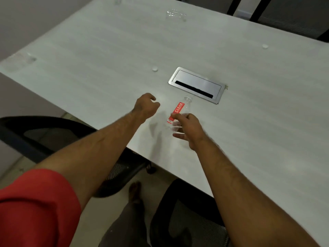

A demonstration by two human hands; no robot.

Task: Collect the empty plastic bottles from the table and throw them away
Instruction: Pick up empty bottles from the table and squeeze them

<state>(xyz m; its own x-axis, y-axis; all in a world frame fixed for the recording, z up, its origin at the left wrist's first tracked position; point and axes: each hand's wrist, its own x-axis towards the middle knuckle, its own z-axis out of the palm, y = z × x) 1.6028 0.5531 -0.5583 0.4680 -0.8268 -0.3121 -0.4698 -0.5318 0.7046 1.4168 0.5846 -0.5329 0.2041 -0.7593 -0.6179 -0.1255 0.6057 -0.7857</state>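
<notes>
— While the head view looks down on the table, where is the bottle?
— Near the metal cable hatch, grasped by the right hand.
— And the left hand?
— Curled loosely beside it, holding nothing.

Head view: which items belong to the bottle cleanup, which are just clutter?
Job:
- red-label bottle, held by the right hand
- clear bottle, far end of table
- left hand, curled, nothing visible in it

Lying about:
- two loose caps
- metal cable hatch
- chair
</notes>
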